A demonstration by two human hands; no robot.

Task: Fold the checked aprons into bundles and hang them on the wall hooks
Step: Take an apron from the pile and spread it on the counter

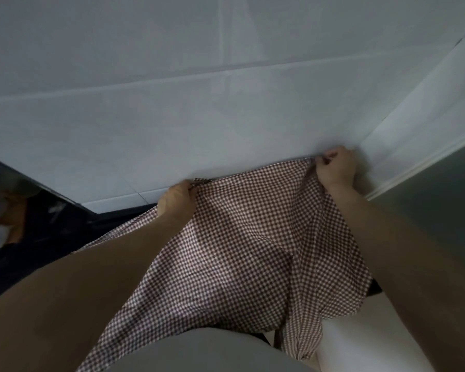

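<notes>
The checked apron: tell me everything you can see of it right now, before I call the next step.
The brown-and-white checked cloth apron is thin, soft fabric, spread open and not yet folded. Its top edge is held up against the pale wall, the rest draping down in loose creases. The left hand pinches one upper corner; the right hand has its grip on the other, higher up. A dark strap shows near the lower edge.
</notes>
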